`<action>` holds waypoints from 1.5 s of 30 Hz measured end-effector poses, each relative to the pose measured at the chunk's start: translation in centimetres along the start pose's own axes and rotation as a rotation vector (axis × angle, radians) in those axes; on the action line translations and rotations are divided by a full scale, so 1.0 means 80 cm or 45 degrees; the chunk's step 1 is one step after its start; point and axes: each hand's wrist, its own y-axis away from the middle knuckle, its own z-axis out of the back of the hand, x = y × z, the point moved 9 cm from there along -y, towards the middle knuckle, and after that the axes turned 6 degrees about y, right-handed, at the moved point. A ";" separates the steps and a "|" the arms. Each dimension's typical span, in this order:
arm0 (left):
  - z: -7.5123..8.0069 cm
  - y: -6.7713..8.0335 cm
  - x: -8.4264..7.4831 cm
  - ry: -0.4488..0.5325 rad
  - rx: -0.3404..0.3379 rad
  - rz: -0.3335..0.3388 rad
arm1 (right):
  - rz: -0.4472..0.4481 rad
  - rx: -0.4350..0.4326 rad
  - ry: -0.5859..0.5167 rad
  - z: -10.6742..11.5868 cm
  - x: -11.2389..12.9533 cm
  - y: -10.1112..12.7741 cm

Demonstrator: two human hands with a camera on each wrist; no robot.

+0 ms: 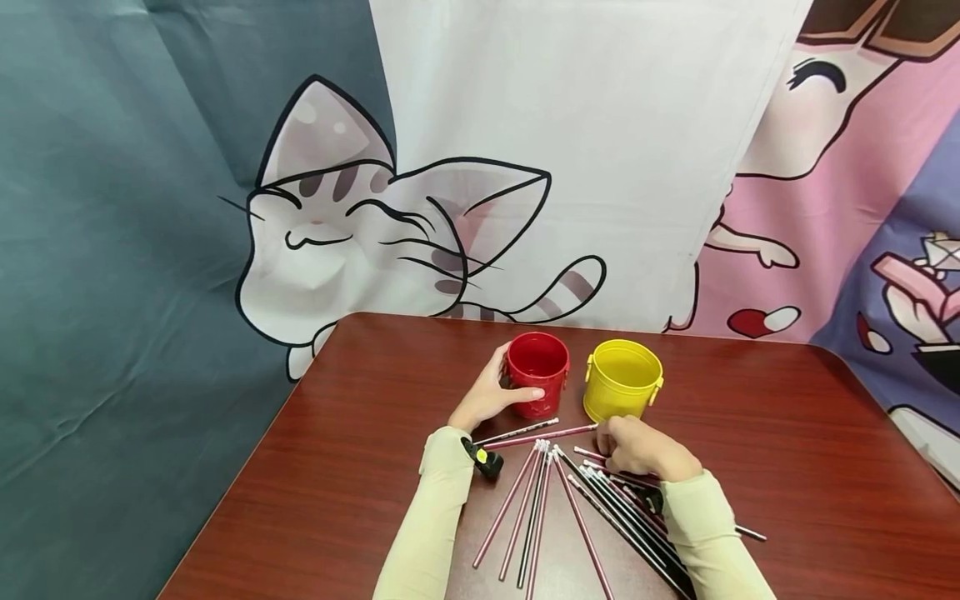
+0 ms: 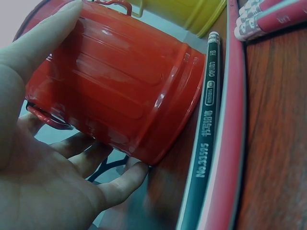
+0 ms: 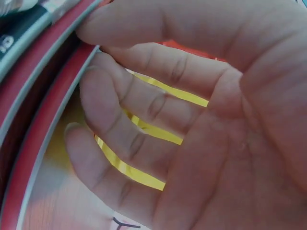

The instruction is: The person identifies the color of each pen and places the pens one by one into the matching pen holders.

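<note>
In the head view my left hand (image 1: 486, 398) holds a red toy bucket (image 1: 552, 402) from its left side. The left wrist view shows the thumb along one side of its wall and the fingers around the other. My right hand (image 1: 639, 446) is bent down over the pencils in front of a yellow bucket (image 1: 617, 402). Its thumb and fingertips pinch a dark pink pencil (image 3: 47, 112) in the right wrist view. A dark green pencil (image 2: 204, 120) and a pink pencil (image 2: 232, 105) lie beside the red bucket's base.
Several pink and dark pencils (image 1: 581, 529) with white ends fan out on the brown table (image 1: 337, 467) between my forearms. More lie under my right wrist. A curtain (image 1: 600, 125) printed with cartoon figures hangs behind the table's far edge.
</note>
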 end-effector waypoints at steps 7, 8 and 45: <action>0.000 0.001 0.000 0.006 0.004 -0.004 | -0.028 -0.003 0.033 0.000 0.001 0.000; 0.001 0.001 0.000 0.006 0.002 -0.001 | -0.034 -0.002 0.037 0.000 0.001 0.001; -0.002 0.002 0.002 -0.014 0.003 -0.025 | 0.095 -0.431 -0.207 0.085 -0.005 0.065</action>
